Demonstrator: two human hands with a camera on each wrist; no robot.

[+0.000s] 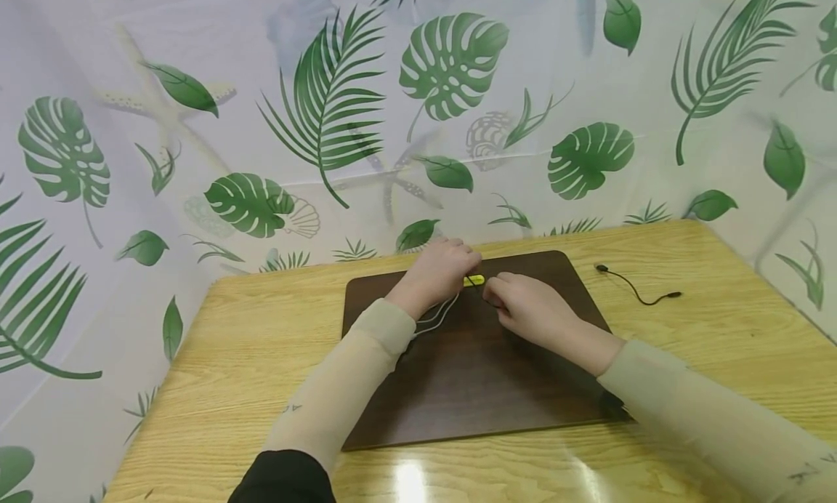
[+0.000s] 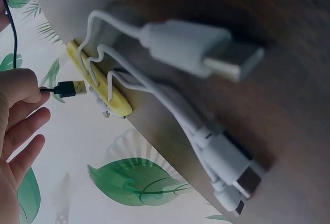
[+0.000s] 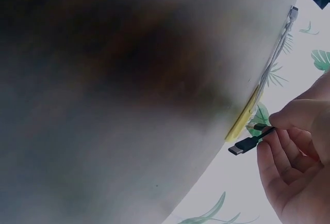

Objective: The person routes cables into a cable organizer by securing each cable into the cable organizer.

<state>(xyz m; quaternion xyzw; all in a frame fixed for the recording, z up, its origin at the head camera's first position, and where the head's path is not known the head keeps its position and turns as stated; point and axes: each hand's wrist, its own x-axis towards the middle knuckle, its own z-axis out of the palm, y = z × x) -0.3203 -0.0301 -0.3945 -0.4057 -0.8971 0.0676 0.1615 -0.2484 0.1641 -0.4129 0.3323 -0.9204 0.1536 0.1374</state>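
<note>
In the head view my left hand point(image 1: 443, 267) and right hand point(image 1: 531, 308) are raised over the far part of a dark brown board point(image 1: 484, 387). A short black USB cable point(image 2: 13, 33) runs between them. My left thumb and finger pinch it just behind its USB-A plug point(image 2: 71, 88). The right hand pinches its other end, close behind the USB-C plug point(image 3: 244, 145). Beside the hands lies a yellow multi-charging cable point(image 1: 474, 280), a yellow body with white leads. Its white plugs point(image 2: 191, 46) spread over the board in the left wrist view.
Another short black cable point(image 1: 641, 288) lies on the wooden table point(image 1: 713, 343), right of the board. A leaf-patterned cloth point(image 1: 366, 110) hangs behind the table and along its sides.
</note>
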